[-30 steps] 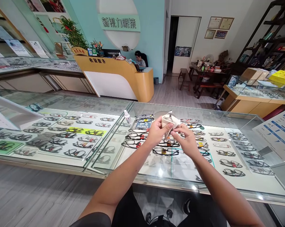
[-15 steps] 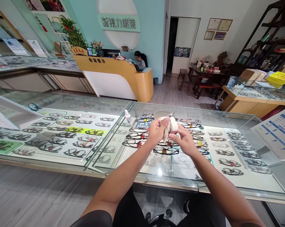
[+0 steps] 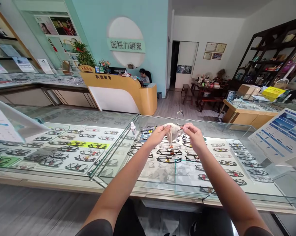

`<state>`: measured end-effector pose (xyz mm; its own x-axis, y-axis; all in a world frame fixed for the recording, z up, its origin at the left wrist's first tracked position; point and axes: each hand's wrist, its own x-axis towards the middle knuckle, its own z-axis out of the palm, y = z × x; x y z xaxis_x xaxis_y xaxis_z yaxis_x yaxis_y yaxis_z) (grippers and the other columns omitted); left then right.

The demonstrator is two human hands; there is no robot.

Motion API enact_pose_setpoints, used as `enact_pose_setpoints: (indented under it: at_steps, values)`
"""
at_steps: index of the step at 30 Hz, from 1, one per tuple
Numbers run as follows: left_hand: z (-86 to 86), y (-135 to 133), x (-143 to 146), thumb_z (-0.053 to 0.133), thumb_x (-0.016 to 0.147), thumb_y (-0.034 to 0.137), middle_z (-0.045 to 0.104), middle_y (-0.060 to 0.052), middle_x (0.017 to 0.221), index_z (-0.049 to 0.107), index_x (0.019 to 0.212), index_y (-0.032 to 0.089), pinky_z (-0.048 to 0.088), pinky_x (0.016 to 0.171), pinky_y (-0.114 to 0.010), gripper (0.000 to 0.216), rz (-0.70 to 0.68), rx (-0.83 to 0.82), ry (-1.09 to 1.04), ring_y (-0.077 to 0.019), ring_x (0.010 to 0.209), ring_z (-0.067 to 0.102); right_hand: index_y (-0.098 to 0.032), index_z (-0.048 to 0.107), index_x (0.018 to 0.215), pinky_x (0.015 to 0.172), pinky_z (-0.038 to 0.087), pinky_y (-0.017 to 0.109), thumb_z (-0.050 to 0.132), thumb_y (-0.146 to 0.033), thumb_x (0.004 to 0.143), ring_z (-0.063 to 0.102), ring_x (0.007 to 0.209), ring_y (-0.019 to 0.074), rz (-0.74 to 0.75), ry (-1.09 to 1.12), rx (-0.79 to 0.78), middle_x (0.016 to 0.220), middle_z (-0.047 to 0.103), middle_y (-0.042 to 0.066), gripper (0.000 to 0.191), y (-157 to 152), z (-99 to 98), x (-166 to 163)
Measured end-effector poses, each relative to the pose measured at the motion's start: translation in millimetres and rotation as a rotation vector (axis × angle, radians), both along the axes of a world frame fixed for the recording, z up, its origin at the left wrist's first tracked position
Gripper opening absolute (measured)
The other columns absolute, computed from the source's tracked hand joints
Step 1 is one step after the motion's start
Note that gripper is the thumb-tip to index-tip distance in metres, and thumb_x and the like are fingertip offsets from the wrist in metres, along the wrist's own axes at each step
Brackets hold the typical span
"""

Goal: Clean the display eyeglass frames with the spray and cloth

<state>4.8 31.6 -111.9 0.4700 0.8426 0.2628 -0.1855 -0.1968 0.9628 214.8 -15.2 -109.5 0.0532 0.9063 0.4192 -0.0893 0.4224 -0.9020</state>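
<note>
Head view: pale cloth (image 3: 171,133) pinched between thumb and fingers of left hand (image 3: 160,135). Eyeglasses (image 3: 180,118) clamped in fingertips of right hand (image 3: 194,133), lens raised just right of cloth, above glass display case (image 3: 160,178). Contact between cloth and eyeglasses can't be told. Spectacle frames (image 3: 169,152) laid in rows inside case, under hands. White bottle (image 3: 133,128) placed left of left hand. Person (image 3: 145,77) seated behind counter (image 3: 148,100).

Glasses (image 3: 180,118) on end — pale cloth (image 3: 172,131) beside
</note>
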Motion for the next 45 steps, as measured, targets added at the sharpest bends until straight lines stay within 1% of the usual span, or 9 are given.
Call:
enact_pose_setpoints:
  at_steps: [4,9,12,16,22,28,33,40,45]
  values:
    - [34.2,-17.4,8.0,0.067,0.089,0.079,0.070,-0.005,0.074,0.071,0.081,0.015,0.048,0.068,-0.027,0.065,-0.103,0.171,0.149,-0.0172,0.070,0.061,-0.027,0.080,0.086,0.090,0.050,0.037,0.086,-0.057,0.082,0.059,0.098,0.0218,-0.098,-0.024,0.095,0.103,0.058,0.004,0.031,3.1,25.9,-1.4]
    - [68.0,-22.5,25.0,0.071,0.088,0.076,0.062,-0.002,0.072,0.067,0.082,0.015,0.043,0.067,-0.027,0.062,-0.162,0.212,0.105,-0.0143,0.067,0.054,-0.027,0.081,0.090,0.094,0.050,0.036,0.086,-0.052,0.084,0.062,0.098,0.0200,-0.108,0.055,0.152,0.106,0.060,0.003,0.026,0.2,46.0,-13.7]
    - [79.7,-20.0,32.4,0.073,0.087,0.075,0.057,0.000,0.068,0.064,0.082,0.016,0.040,0.061,-0.026,0.060,-0.141,0.181,0.053,-0.0129,0.061,0.051,-0.027,0.078,0.093,0.097,0.051,0.037,0.086,-0.052,0.084,0.064,0.101,0.0216,-0.066,0.157,0.141,0.105,0.065,0.003,0.027,0.2,55.8,-21.5]
    - [89.9,-19.6,35.6,0.077,0.085,0.072,0.060,-0.001,0.070,0.065,0.084,0.015,0.040,0.060,-0.025,0.058,-0.021,0.183,-0.030,-0.0122,0.062,0.051,-0.027,0.073,0.097,0.081,0.054,0.034,0.081,-0.056,0.086,0.065,0.088,0.0207,0.011,0.308,0.058,0.101,0.070,0.003,0.032,1.9,68.9,-28.1]
    - [92.0,-22.0,28.6,0.083,0.081,0.067,0.066,-0.001,0.075,0.069,0.088,0.015,0.045,0.061,-0.026,0.054,0.084,0.122,-0.073,-0.0128,0.065,0.055,-0.026,0.060,0.085,0.063,0.047,0.031,0.068,-0.052,0.093,0.051,0.070,0.0178,0.064,0.356,-0.012,0.083,0.054,0.002,0.029,4.9,80.3,-21.8]
    - [89.3,-19.0,20.4,0.084,0.083,0.064,0.067,-0.001,0.079,0.067,0.101,0.017,0.049,0.061,-0.025,0.053,0.161,0.080,-0.139,-0.0127,0.066,0.059,-0.026,0.055,0.085,0.060,0.041,0.033,0.071,-0.025,0.076,0.032,0.061,0.0153,0.309,0.475,-0.163,0.079,0.042,0.000,0.018,8.7,83.3,-8.9]
    - [87.8,-19.4,23.9,0.082,0.083,0.068,0.067,-0.001,0.080,0.064,0.104,0.018,0.045,0.054,-0.023,0.057,0.142,0.060,-0.128,-0.0129,0.065,0.059,-0.026,0.056,0.085,0.062,0.043,0.036,0.066,-0.021,0.072,0.034,0.062,0.0164,0.387,0.453,-0.207,0.081,0.044,0.001,0.017,14.5,78.5,-6.5]
    - [87.4,-23.5,27.1,0.080,0.084,0.071,0.061,0.001,0.072,0.062,0.104,0.019,0.035,0.044,-0.023,0.058,0.078,0.028,-0.101,-0.0115,0.056,0.052,-0.022,0.061,0.088,0.059,0.049,0.030,0.065,-0.019,0.074,0.039,0.063,0.0143,0.468,0.645,-0.325,0.082,0.044,0.001,0.014,14.7,78.8,-6.6]
    - [88.1,-26.3,28.3,0.077,0.091,0.062,0.069,-0.003,0.085,0.063,0.108,0.017,0.050,0.065,-0.025,0.050,0.070,0.041,-0.097,-0.0157,0.077,0.065,-0.019,0.059,0.090,0.063,0.054,0.023,0.061,-0.012,0.076,0.046,0.062,0.0107,0.505,0.825,-0.437,0.078,0.050,0.001,0.016,6.1,87.4,-9.6]
